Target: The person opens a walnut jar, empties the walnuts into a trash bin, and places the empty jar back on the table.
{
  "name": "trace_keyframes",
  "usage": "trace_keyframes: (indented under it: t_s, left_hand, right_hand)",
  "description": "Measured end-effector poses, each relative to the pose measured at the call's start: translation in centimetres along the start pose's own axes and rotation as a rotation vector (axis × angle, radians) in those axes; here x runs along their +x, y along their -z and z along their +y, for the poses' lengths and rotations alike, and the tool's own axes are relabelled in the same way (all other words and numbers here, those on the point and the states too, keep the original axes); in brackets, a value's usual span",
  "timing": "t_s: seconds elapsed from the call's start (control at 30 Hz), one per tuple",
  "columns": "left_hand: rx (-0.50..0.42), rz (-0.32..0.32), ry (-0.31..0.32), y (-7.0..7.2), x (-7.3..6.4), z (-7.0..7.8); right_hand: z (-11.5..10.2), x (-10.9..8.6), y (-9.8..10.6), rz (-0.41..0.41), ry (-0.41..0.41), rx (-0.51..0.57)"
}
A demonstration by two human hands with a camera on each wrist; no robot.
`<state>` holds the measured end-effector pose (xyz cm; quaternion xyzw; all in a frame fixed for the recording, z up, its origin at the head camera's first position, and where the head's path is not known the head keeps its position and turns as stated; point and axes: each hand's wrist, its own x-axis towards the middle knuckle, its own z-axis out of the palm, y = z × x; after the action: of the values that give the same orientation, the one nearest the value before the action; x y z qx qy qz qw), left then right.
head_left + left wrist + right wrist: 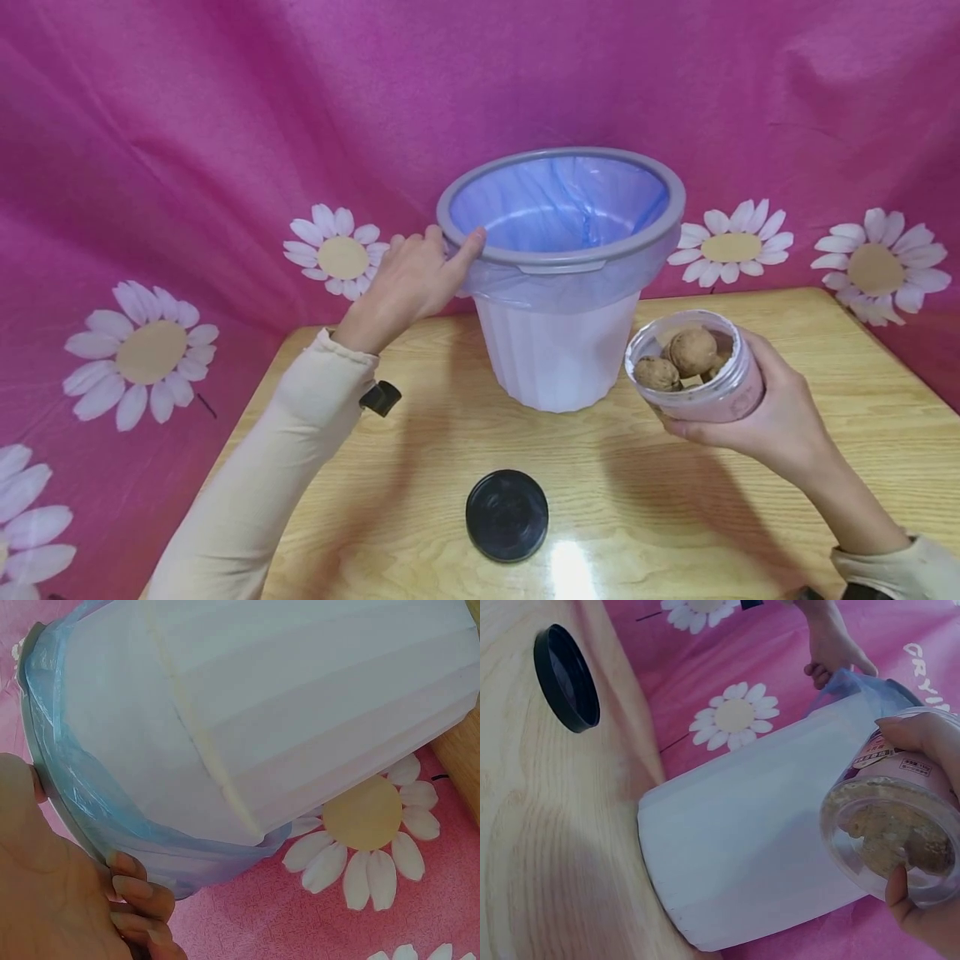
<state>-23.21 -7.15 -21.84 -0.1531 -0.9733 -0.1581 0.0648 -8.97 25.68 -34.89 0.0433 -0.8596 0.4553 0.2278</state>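
Note:
A white bin with a grey rim stands upright on the table, lined with a thin blue bag folded over its edge. My left hand grips the rim on the left side, thumb on top and fingers curled below it, as the left wrist view also shows. In my right hand is a clear plastic jar with a pink label, uncapped and tilted toward the bin. Several walnuts lie inside the jar. Through its clear base, walnuts show in the right wrist view.
A round black lid lies on the wooden table in front of the bin. Behind and at the sides hangs a pink cloth with white daisies, close to the table's back edge.

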Motion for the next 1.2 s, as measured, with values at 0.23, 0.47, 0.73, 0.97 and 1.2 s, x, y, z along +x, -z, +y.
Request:
trace_keyframes:
  t_s: [0.23,0.47,0.73,0.97,1.2]
  left_hand:
    - [0.011,0.006,-0.001,0.0,0.1,0.1]
    - [0.034,0.018,-0.013,0.0,0.0,0.1]
    - [0.061,0.016,0.002,-0.1,0.1,0.2]
    - [0.068,0.019,0.01,-0.1,0.1,0.2]
    - [0.068,0.015,0.013,-0.1,0.1,0.2]
  right_hand:
    - [-0.5,0.7,0.7,0.009,0.003,-0.018]
    - [-1.3,1.5,1.4,0.034,0.023,0.007]
    - [-2.5,2.5,2.4,0.07,0.047,0.016]
    - [-3.6,3.7,3.0,0.099,0.076,0.016]
    - [-4.8,4.7,3.7,0.104,0.11,0.042]
